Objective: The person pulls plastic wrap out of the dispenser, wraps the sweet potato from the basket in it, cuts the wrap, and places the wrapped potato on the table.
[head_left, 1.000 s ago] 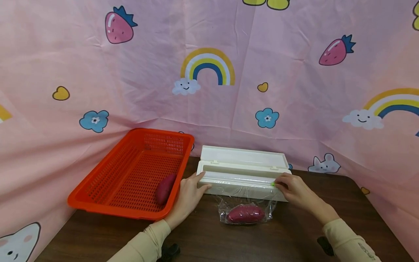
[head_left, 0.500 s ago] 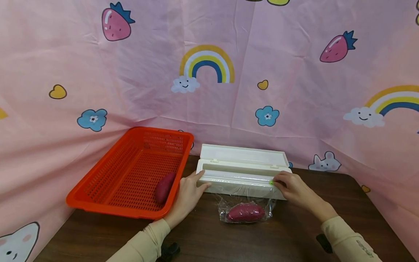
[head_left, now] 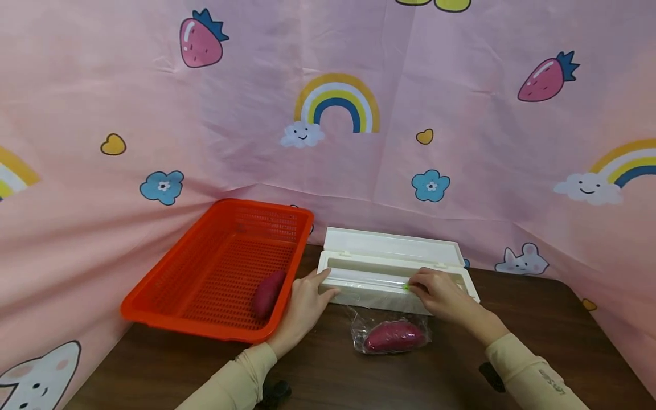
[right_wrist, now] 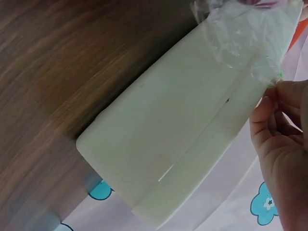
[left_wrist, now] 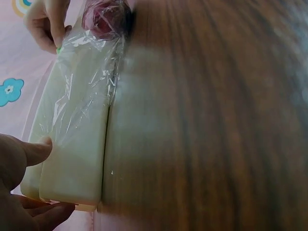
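Note:
A white cling film dispenser [head_left: 379, 295] lies on the table with its lid tipped back and a roll of film [head_left: 366, 277] inside. At its left end, my left hand [head_left: 306, 304] grips the box, thumb on the front and fingers round the end. My right hand [head_left: 443, 296] pinches a small green slide cutter [head_left: 406, 287] on the box's front edge, right of its middle. Clear cling film [left_wrist: 82, 77] hangs over the front. Its loose end covers a purple sweet potato [head_left: 393, 336] lying on the table before the box.
An orange plastic basket [head_left: 205, 328] stands left of the dispenser, touching or close to my left forearm. Another sweet potato [head_left: 268, 294] lies in its right side. Behind the dark wooden table [head_left: 359, 381] hangs a pink printed cloth [head_left: 246, 142].
My right hand has slid left along the dispenser's edge with the slide cutter. The box's right end now shows uncovered. My left hand stays on the left end; the head view has shifted slightly.

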Available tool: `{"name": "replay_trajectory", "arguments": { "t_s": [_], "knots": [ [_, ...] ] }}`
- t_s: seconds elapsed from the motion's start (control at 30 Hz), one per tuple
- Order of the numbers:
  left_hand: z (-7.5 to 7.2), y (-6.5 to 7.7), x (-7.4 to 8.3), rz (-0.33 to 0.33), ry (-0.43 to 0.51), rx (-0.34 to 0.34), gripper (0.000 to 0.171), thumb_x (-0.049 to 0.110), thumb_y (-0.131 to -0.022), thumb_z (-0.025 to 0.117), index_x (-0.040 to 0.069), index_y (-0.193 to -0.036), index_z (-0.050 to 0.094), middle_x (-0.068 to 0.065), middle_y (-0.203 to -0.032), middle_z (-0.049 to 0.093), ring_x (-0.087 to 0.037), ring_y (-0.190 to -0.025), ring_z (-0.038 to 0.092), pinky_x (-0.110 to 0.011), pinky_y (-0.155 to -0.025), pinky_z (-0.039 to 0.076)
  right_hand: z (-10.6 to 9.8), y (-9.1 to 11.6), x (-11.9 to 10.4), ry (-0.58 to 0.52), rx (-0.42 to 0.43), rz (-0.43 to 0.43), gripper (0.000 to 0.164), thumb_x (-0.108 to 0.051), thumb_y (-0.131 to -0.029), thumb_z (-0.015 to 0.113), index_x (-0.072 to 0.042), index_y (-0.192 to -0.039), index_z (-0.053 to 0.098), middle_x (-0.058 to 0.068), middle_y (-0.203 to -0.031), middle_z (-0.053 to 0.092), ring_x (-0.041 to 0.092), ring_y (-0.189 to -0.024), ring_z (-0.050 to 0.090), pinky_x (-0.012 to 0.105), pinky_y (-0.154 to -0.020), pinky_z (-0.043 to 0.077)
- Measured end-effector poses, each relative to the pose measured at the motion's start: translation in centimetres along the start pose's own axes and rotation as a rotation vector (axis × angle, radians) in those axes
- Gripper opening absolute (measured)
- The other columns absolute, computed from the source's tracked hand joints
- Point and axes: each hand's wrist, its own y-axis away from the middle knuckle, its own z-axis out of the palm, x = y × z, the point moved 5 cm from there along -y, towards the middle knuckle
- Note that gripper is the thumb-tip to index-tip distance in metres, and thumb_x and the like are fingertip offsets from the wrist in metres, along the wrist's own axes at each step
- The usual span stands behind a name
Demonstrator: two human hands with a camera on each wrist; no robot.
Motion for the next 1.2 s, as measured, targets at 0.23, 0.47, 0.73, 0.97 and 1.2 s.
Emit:
{"name": "replay_trajectory", "arguments": {
  "t_s": [0.23,0.47,0.73,0.97,1.2],
  "knots": [
    [-0.2,-0.1,0.3,-0.004,-0.005,0.028,0.053,0.028,-0.077,0.088,0.004,-0.122,0.074,-0.019,-0.121,0.073,-0.033,-0.098,0.075,-0.044,-0.083,0.060,0.4,-0.6,-0.4,-0.005,-0.004,0.008,0.009,0.004,-0.087,0.073,-0.005,-0.091,0.075,-0.001,-0.083,0.067,0.000,-0.069,0.053,0.023,-0.060,0.048],
    [-0.2,0.0,0.1,-0.007,-0.011,0.015,0.053,0.029,-0.078,0.088,0.004,-0.122,0.074,-0.019,-0.121,0.073,-0.033,-0.096,0.075,-0.044,-0.082,0.060,0.9,-0.9,-0.5,-0.021,-0.024,0.032,0.008,0.003,-0.088,0.072,-0.004,-0.092,0.075,0.001,-0.084,0.067,0.000,-0.070,0.053,0.023,-0.061,0.048],
    [-0.1,0.2,0.0,0.001,-0.003,0.028,0.052,0.028,-0.077,0.088,0.004,-0.121,0.074,-0.018,-0.119,0.074,-0.033,-0.097,0.075,-0.043,-0.083,0.060,1.2,-1.1,-0.5,-0.024,-0.039,0.047,0.009,0.003,-0.088,0.072,-0.004,-0.091,0.075,-0.001,-0.083,0.067,0.000,-0.070,0.051,0.024,-0.061,0.048],
    [-0.1,0.2,-0.2,-0.019,-0.006,0.019,0.052,0.029,-0.078,0.087,0.005,-0.122,0.074,-0.018,-0.120,0.074,-0.033,-0.098,0.075,-0.044,-0.084,0.059,1.2,-1.5,-0.7,-0.008,-0.052,0.042,0.007,0.002,-0.089,0.072,-0.004,-0.091,0.075,0.000,-0.084,0.068,0.002,-0.072,0.054,0.025,-0.062,0.049],
    [0.8,0.3,1.1,0.027,0.029,0.007,0.052,0.026,-0.078,0.088,0.004,-0.123,0.074,-0.016,-0.121,0.074,-0.032,-0.099,0.075,-0.044,-0.083,0.060,3.1,-4.0,-3.8,-0.022,-0.073,-0.021,0.006,0.001,-0.091,0.070,-0.002,-0.094,0.075,0.003,-0.085,0.068,0.004,-0.071,0.056,0.023,-0.063,0.050]
  ]
}}
